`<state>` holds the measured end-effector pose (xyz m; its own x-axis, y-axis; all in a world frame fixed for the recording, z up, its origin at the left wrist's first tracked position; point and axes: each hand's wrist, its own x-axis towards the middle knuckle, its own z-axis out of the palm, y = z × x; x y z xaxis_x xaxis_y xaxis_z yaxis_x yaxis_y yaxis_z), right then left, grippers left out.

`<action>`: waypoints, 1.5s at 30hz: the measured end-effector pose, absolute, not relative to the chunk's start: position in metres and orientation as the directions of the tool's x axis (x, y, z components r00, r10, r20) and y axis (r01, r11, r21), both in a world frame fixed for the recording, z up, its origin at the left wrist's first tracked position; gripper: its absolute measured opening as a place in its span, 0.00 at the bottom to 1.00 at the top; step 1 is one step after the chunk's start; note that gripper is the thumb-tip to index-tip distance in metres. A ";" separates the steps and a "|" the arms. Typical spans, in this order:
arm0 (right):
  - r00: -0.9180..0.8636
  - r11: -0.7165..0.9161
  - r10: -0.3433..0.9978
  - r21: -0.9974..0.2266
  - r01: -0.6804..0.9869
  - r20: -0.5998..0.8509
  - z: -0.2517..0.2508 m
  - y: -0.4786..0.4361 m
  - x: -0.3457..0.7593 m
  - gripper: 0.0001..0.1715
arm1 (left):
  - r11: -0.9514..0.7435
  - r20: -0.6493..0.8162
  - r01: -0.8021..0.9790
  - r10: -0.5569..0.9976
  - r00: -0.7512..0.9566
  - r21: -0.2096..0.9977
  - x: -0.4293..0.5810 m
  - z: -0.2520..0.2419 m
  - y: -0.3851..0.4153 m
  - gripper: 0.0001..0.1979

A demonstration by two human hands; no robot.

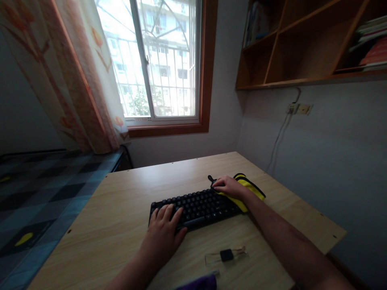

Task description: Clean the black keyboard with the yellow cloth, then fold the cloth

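A black keyboard [202,206] lies across the middle of the light wooden desk [121,209]. My left hand [165,233] rests flat on the keyboard's left end, fingers spread over the keys. My right hand [230,187] presses a yellow cloth [248,189] against the keyboard's far right corner, fingers curled over the cloth. The cloth has a dark trim and spreads onto the desk to the right of the keyboard.
A small clear packet with a black part [226,255] lies near the desk's front edge, and a purple object [201,282] sits beside it. A bed with a checked cover [39,197] stands left. Window [163,60], curtain [75,72], wall shelf [308,40] and socket [299,108] are behind.
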<state>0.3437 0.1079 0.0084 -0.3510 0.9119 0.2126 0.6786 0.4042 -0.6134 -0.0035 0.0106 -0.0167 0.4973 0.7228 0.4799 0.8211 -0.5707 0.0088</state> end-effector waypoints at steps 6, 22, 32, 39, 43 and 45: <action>-0.353 0.392 0.914 -0.654 0.647 0.198 0.010 0.110 0.342 0.16 | -0.576 0.476 0.817 0.719 0.506 0.003 -0.004 -0.013 0.009 0.23; -0.277 0.318 0.948 -0.548 0.773 0.159 0.011 0.104 0.383 0.19 | -0.578 0.471 0.816 0.721 0.508 0.004 -0.003 -0.011 0.009 0.24; -0.291 0.312 0.946 -0.626 0.715 0.140 0.007 0.112 0.370 0.16 | -0.571 0.454 0.821 0.730 0.511 -0.005 -0.002 -0.014 0.009 0.24; -0.209 0.264 0.964 -0.695 0.669 0.165 0.005 0.112 0.371 0.15 | -0.578 0.466 0.816 0.725 0.507 0.011 -0.004 -0.013 0.010 0.24; -0.264 0.343 0.939 -0.593 0.728 0.219 0.007 0.109 0.367 0.14 | -0.578 0.466 0.816 0.722 0.511 0.001 -0.003 -0.012 0.009 0.24; -0.330 0.408 0.913 -0.525 0.747 0.240 0.009 0.106 0.366 0.14 | -0.578 0.462 0.816 0.724 0.513 -0.001 -0.002 -0.011 0.009 0.23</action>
